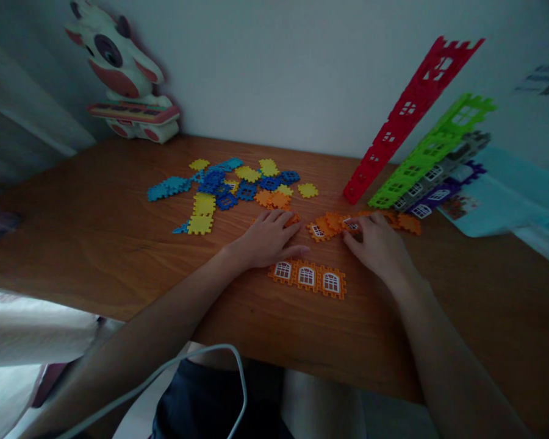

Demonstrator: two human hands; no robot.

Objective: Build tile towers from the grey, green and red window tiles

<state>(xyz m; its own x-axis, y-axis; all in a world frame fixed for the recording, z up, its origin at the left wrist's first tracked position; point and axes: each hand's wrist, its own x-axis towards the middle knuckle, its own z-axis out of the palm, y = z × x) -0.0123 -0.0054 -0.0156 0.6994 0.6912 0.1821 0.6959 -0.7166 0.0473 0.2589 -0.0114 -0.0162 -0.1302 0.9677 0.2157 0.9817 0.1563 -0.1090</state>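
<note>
My left hand [268, 236] lies palm down with fingers and thumb spread, partly covering some orange interlocking tiles [294, 219]. Below its thumb is a flat strip of three joined orange window tiles [306, 276] with white arched frames. My right hand [380, 247] is over a row of loose orange tiles [410, 223]. Its thumb and fingers close on the edges of an orange window tile [351, 224], which seems to rest among the others. Another orange window tile [319, 231] lies between my hands.
Blue [213, 181] and yellow tiles [204, 210] are heaped behind my left hand. Red [398, 125], green [432, 149], grey and purple joined strips lean at the right wall near a light-blue bag [516, 189]. A cow toy keyboard [132, 113] stands back left. A white cable [201, 352] crosses below.
</note>
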